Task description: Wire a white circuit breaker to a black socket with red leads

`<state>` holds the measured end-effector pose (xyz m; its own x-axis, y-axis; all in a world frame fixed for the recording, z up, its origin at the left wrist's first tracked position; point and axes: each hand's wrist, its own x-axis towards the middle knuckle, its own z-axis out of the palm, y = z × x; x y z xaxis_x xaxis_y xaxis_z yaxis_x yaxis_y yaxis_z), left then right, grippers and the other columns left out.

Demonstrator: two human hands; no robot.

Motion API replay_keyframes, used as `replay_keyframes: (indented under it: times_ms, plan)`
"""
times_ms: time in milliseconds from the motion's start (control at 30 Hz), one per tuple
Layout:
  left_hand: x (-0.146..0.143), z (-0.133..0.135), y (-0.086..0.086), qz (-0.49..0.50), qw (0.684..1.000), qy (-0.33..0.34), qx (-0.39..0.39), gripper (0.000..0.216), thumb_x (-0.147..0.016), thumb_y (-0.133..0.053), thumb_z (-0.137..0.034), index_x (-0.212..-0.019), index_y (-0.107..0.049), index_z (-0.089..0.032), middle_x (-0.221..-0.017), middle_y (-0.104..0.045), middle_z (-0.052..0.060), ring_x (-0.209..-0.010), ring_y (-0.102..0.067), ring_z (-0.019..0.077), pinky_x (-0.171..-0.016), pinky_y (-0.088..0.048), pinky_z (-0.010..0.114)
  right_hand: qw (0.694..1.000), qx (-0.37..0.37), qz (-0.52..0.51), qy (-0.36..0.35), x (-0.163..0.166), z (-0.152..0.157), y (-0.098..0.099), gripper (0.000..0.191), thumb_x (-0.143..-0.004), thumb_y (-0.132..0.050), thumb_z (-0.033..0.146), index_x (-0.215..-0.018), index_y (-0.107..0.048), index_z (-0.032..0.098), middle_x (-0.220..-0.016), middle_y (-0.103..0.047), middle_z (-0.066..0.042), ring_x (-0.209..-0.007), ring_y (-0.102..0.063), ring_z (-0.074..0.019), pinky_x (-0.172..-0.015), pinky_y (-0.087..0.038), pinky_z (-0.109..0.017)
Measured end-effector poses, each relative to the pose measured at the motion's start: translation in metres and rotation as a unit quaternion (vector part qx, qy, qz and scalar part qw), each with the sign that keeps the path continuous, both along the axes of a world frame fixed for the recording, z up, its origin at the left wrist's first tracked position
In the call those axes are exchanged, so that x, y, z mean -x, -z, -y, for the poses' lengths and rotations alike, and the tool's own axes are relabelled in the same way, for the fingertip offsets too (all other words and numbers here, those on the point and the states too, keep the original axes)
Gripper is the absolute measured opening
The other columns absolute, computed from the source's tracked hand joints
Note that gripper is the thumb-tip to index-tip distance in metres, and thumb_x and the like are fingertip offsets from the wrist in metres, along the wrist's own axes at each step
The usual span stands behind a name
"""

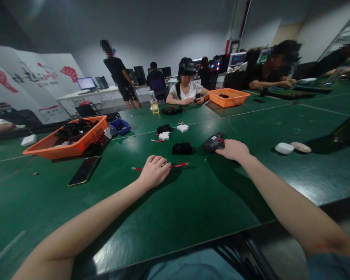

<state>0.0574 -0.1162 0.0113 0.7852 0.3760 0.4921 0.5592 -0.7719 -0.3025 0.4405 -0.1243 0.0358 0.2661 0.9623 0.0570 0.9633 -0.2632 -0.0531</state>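
Head view: slim red cable (silvery at both ends).

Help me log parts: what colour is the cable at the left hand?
The cable is red; see the head view.

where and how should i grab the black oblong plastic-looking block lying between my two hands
Probably pinch the black oblong block across its two long sides, near the middle, coming from above and your side. It lies flat, wider than deep, with a long side facing you, while the dark grey hand tool with a pale label sits close to its right end.
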Motion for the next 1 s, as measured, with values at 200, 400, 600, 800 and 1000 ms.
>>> replay_keyframes:
  times_ms: [200,400,600,800,1000]
  plan:
    - [0.0,0.0,0.001,0.018,1.0,0.006,0.008,0.021,-0.096,-0.052,-0.026,-0.109,-0.068,-0.024,-0.109,-0.067,0.007,-0.11,-0.056,0.0255,-0.093,-0.04,0.045,0.998,-0.04,0.041,0.036,0.01,0.006,-0.001,0.053,-0.082,-0.063,0.056,-0.101,-0.067,0.007,-0.102,-0.067,-0.024,-0.096,-0.066,-0.0359,-0.079,-0.05,-0.043]
    - [0.0,0.0,0.002,0.009,0.999,-0.012,0.033,0.021,-0.098,-0.05,-0.03,-0.104,-0.069,-0.024,-0.106,-0.067,0.006,-0.1,-0.057,0.0224,-0.078,-0.041,0.038,0.964,-0.224,0.051,-0.13,0.033,0.021,0.0,0.05,-0.086,-0.061,0.038,-0.121,-0.057,0.004,-0.125,-0.056,-0.027,-0.117,-0.052,-0.0398,-0.097,-0.044,-0.052]
    - [-0.002,0.0,0.002,0.01,0.999,-0.023,0.032,0.022,-0.098,-0.049,-0.031,-0.1,-0.069,-0.022,-0.102,-0.067,0.007,-0.095,-0.056,0.0213,-0.072,-0.038,0.037,0.9,-0.239,-0.117,-0.346,0.059,0.017,0.018,0.037,-0.091,-0.054,0.034,-0.124,-0.06,0.018,-0.128,-0.058,-0.014,-0.121,-0.053,-0.0302,-0.106,-0.042,-0.049]
    - [-0.003,0.0,0.001,0.013,0.999,-0.019,0.038,0.021,-0.098,-0.049,-0.03,-0.099,-0.068,-0.021,-0.101,-0.067,0.007,-0.094,-0.055,0.0212,-0.072,-0.038,0.037,0.9,-0.158,-0.15,-0.378,0.068,0.008,0.04,0.053,-0.091,-0.056,0.041,-0.14,-0.05,0.021,-0.144,-0.05,-0.015,-0.134,-0.043,-0.0326,-0.109,-0.037,-0.056]
    - [-0.005,0.001,0.0,0.009,0.999,-0.025,0.038,0.022,-0.098,-0.048,-0.03,-0.097,-0.068,-0.02,-0.1,-0.066,0.008,-0.093,-0.055,0.0214,-0.071,-0.037,0.037,0.914,-0.108,-0.141,-0.365,0.068,0.005,0.041,0.057,-0.094,-0.051,0.046,-0.146,-0.042,0.022,-0.15,-0.044,-0.015,-0.138,-0.038,-0.0332,-0.109,-0.034,-0.058]
